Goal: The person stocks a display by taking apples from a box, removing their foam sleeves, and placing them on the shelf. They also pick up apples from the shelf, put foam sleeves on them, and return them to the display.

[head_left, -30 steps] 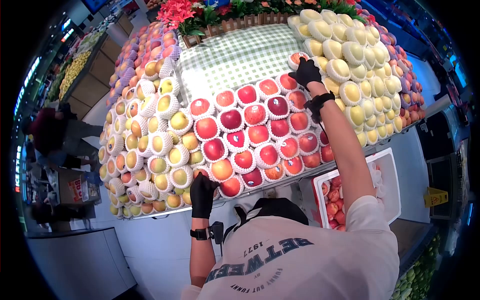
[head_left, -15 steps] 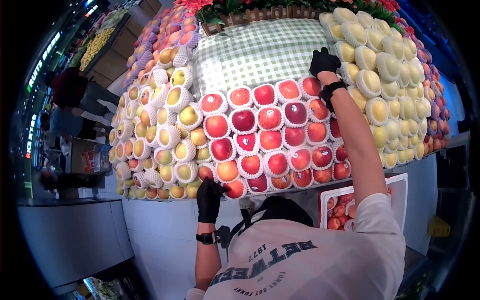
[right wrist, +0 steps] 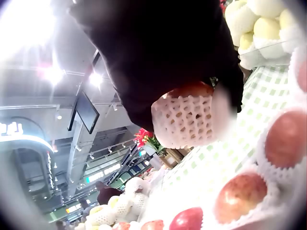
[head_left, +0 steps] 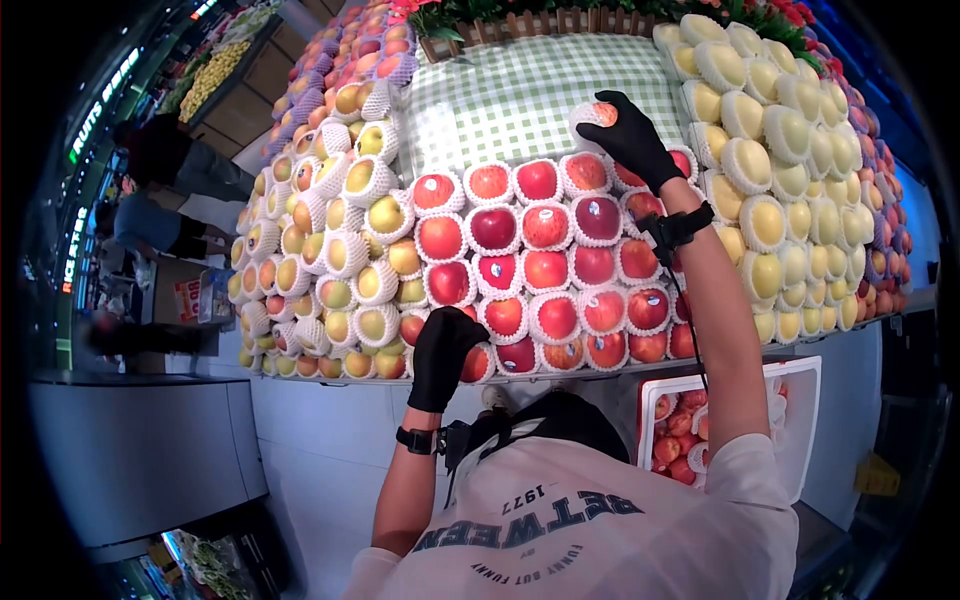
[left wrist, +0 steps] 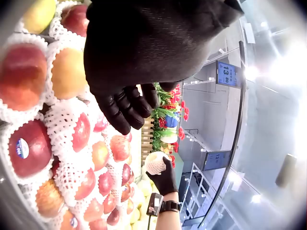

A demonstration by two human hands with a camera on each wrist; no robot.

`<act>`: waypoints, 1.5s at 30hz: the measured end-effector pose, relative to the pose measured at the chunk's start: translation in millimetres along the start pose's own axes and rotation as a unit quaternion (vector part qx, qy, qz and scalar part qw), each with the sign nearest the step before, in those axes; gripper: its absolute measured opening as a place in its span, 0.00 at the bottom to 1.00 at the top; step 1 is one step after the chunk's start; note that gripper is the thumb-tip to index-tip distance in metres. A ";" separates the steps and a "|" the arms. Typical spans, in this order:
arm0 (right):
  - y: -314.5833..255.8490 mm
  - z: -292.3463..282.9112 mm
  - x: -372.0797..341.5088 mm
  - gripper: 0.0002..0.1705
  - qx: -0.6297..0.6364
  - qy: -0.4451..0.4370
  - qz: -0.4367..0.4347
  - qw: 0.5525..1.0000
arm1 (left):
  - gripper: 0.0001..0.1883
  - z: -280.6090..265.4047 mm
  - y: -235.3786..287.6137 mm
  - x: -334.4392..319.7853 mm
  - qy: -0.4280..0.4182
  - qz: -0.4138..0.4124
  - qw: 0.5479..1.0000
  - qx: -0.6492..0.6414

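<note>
The right hand (head_left: 628,138), in a black glove, grips a red apple in a white foam net (head_left: 594,118) above the checked cloth, behind the back row of red apples. The right wrist view shows the net (right wrist: 184,122) under the dark glove. At the front left corner of the red apples, the gloved left hand (head_left: 440,355) hovers over or touches a netted apple (head_left: 475,365); contact cannot be told. Its fingers (left wrist: 125,108) hang loosely curled and hold nothing in the left wrist view. Rows of netted red apples (head_left: 546,270) lie between the hands.
Green-checked cloth (head_left: 500,100) lies behind the red apples. Yellowish netted fruit (head_left: 340,255) is stacked left, pale yellow fruit (head_left: 765,220) right. A small wooden fence (head_left: 540,27) with flowers stands at the back. An open white box (head_left: 800,430) of apples sits below right.
The right hand has moved left from beside the pale yellow fruit, with a netted apple now showing in its grip over the cloth. The left hand stays near the front left corner. The head view has shifted.
</note>
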State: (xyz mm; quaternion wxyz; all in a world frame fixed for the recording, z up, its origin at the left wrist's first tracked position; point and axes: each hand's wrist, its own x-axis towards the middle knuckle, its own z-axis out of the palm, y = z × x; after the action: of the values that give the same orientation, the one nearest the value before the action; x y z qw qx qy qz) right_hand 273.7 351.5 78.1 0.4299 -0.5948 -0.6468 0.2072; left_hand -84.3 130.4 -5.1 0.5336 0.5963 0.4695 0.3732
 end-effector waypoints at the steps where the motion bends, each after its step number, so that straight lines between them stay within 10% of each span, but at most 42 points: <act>1: -16.3 5.9 -17.4 0.40 0.058 -0.025 0.016 0.998 | 0.09 8.6 20.5 4.4 0.034 -0.018 0.989 -0.144; 13: -105.8 108.6 -174.1 0.42 -0.044 0.068 -0.060 0.995 | 0.25 23.5 49.8 47.6 -0.056 -0.094 0.877 -0.469; 19: -117.4 110.9 -209.3 0.45 -0.028 0.054 -0.072 0.996 | 0.27 -1.2 38.1 57.0 -0.029 -0.071 0.953 -0.292; 35: -141.5 135.1 -242.4 0.47 0.036 0.143 0.089 0.985 | 0.18 -7.0 18.7 32.7 -0.110 -0.081 0.915 -0.379; 45: -199.0 136.7 -262.4 0.47 -0.050 0.106 0.038 0.992 | 0.17 -38.7 33.2 25.7 -0.108 -0.045 0.940 -0.321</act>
State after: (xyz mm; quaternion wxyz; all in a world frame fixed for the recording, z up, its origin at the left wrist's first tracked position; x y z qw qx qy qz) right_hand 26.1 95.1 77.6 0.4579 -0.6584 -0.5839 0.1262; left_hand -108.3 166.4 32.1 0.7602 0.4084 0.2911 0.4129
